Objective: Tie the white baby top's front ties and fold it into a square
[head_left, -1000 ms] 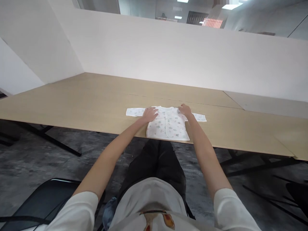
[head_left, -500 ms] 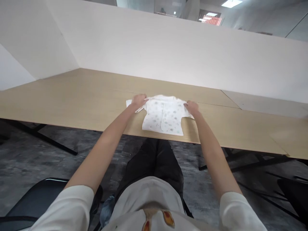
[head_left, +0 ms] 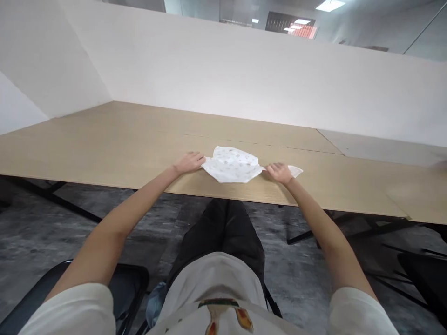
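Note:
A small white baby shirt (head_left: 233, 165) with a faint printed pattern is stretched between my two hands over the front part of the wooden table (head_left: 146, 139). My left hand (head_left: 190, 162) is closed on its left side. On the other side, my right hand (head_left: 279, 172) grips a bunched part of the cloth, and a white end sticks out beyond the fingers. The middle of the shirt looks folded or doubled over, so its front opening does not show.
A white partition (head_left: 209, 70) rises along the table's back edge. Black chairs stand at lower left (head_left: 129, 288) and at far right (head_left: 422, 274). Dark metal table legs (head_left: 63, 202) show under the front edge.
The shirt was lying spread with its hem toward me; now it is folded over and pulled taut sideways. Both hands have come nearer the front edge, the left also further left.

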The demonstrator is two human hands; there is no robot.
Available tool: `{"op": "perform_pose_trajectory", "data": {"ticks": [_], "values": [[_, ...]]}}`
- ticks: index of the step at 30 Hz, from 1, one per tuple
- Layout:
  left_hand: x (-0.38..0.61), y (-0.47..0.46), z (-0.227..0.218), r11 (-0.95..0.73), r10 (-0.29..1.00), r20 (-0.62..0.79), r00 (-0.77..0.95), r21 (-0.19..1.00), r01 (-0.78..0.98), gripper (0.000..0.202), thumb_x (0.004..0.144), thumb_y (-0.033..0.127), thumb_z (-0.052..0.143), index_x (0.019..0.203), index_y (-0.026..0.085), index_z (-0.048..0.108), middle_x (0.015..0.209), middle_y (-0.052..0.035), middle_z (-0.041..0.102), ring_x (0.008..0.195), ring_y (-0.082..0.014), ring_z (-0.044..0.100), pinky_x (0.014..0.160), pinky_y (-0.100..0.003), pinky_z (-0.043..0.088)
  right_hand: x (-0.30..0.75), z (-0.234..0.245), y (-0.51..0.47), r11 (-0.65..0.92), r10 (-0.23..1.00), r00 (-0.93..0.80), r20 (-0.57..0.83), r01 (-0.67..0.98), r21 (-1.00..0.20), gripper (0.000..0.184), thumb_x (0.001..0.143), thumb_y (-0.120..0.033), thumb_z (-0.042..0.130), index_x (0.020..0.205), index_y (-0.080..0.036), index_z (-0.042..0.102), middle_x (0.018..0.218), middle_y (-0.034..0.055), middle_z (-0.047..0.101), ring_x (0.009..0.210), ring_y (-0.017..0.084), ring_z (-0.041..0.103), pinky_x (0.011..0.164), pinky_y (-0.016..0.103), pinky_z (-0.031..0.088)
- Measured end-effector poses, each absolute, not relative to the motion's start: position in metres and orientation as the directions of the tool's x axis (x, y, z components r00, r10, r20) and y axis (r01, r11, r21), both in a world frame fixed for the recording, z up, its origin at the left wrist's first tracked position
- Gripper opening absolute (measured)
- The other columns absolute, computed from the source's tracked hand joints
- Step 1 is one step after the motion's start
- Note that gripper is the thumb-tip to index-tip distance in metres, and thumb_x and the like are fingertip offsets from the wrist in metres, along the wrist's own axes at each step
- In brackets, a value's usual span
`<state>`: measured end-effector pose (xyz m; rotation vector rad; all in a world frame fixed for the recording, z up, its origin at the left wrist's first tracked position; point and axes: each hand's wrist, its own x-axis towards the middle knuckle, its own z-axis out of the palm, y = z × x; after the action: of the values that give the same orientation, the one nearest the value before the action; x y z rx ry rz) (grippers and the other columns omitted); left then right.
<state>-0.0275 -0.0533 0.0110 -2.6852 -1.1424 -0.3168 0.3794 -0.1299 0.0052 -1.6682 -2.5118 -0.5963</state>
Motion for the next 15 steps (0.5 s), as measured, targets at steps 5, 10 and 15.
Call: {"op": "perform_pose_trajectory", "data": {"ticks": [5,10,15], "values": [[-0.042,-0.074,-0.023,-0.748,0.631,0.175,0.756,-0.122,0.653,0.026,0.086,0.016,0.04,0.096,0.019,0.063,0.104,-0.0149,0.064,0.097,-0.0256,0.061,0.081,-0.037,0.048,0.379,-0.024,-0.167,0.536,0.782,-0.607,0.145,0.772,0.341,0.029,0.099,-0.025,0.036,0.083,-0.016,0.059,0.073,0.0086,0.061,0.064,0.017,0.049,0.059,0.028,0.029],[-0.062,-0.076,-0.034,-0.632,0.741,0.197,0.642,-0.12,0.766,0.044,0.085,0.011,0.037,0.121,0.021,0.06,0.12,-0.0109,0.065,0.109,-0.0253,0.062,0.085,-0.036,0.05,0.386,-0.03,-0.19,0.57,0.741,-0.665,0.095,0.697,0.435,0.022,0.094,-0.009,0.039,0.094,-0.014,0.06,0.078,0.0093,0.065,0.065,0.017,0.055,0.058,0.027,0.031],[-0.07,-0.088,-0.031,-0.609,0.773,0.173,0.611,-0.069,0.79,0.045,0.082,0.015,0.04,0.117,0.022,0.065,0.124,-0.007,0.066,0.113,-0.0246,0.061,0.091,-0.034,0.048,0.392,-0.029,-0.195,0.392,0.899,-0.429,0.089,0.878,0.273,0.025,0.083,-0.009,0.047,0.103,-0.014,0.061,0.095,0.0114,0.069,0.076,0.02,0.061,0.062,0.026,0.038]]}}
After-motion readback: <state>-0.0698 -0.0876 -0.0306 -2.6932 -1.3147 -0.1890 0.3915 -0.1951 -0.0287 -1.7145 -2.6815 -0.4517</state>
